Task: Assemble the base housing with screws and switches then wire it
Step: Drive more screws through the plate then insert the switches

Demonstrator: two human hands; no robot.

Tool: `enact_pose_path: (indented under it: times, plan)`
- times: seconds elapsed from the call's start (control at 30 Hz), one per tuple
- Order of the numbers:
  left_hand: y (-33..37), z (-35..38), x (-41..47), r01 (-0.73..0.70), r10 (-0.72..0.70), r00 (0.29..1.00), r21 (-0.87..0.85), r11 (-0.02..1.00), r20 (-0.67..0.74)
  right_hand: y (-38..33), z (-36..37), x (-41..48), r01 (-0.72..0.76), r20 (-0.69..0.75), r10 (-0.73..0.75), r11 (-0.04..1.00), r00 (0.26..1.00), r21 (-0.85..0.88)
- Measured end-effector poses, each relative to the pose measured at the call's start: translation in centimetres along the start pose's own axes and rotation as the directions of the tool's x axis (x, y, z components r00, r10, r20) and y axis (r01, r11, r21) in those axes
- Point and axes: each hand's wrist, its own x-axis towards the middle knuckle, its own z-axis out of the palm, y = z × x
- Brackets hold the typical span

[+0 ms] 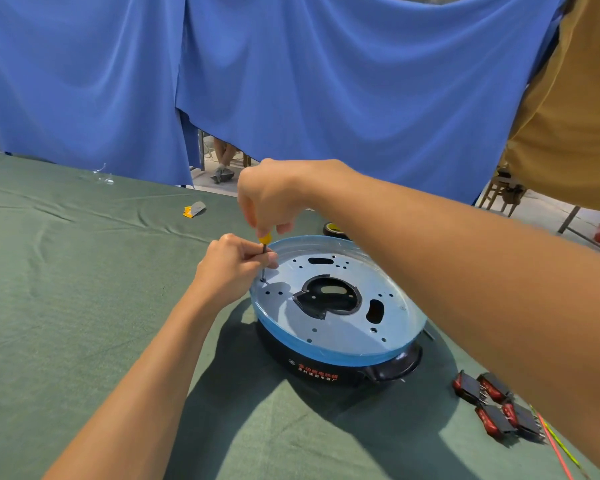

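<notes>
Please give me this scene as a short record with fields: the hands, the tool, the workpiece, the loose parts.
left hand: pinches the screwdriver shaft
right hand: grips its handle from above
screwdriver: upright, tip at a hole near the plate edge
housing: black, on the cloth, plate on top
switches: several, loose, right of housing
wires: red and yellow, beside switches
tape: behind housing

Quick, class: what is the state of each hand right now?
Left hand: pinches the shaft of the yellow-handled metal screwdriver.
Right hand: grips that screwdriver's handle.
</notes>
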Motion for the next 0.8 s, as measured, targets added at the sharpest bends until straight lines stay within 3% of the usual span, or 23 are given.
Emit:
enact_pose_path:
  times: [0.17,0.3,0.4,0.47,0.6,0.7,0.8]
  plan:
    - [0.0,-0.3,0.1,-0.047,0.046,0.996,0.016,0.999,0.075,0.5,0.5,0.1,0.03,-0.061,-0.035,0.996,0.998,-0.08]
    - [-0.2,-0.2,0.2,-0.083,0.081,0.992,0.018,0.996,0.099,0.4,0.9,1.2,-0.071,0.005,0.071,0.997,0.997,0.036]
    - [-0.2,0.0,0.0,-0.056,0.055,0.998,-0.023,0.998,-0.019,0.7,1.2,1.2,-0.123,-0.023,0.132,0.964,0.991,0.237]
    - [-0.2,0.2,-0.1,-0.034,0.033,0.997,-0.014,0.999,-0.063,0.9,1.3,1.1,-0.142,-0.023,0.155,0.949,0.988,0.28]
    - [0.0,0.3,0.0,-0.024,0.025,1.0,0.037,0.999,-0.016,1.0,1.4,1.2,-0.203,0.092,0.188,0.957,0.978,0.207]
    - [-0.2,0.0,0.2,-0.019,0.018,1.0,0.048,0.999,0.008,1.2,0.7,1.0,-0.099,0.016,0.098,0.99,0.995,0.104]
    - [-0.2,-0.3,0.3,-0.027,0.025,0.998,0.045,0.999,0.052,1.2,0.2,0.9,-0.003,0.036,0.002,1.0,0.999,0.004]
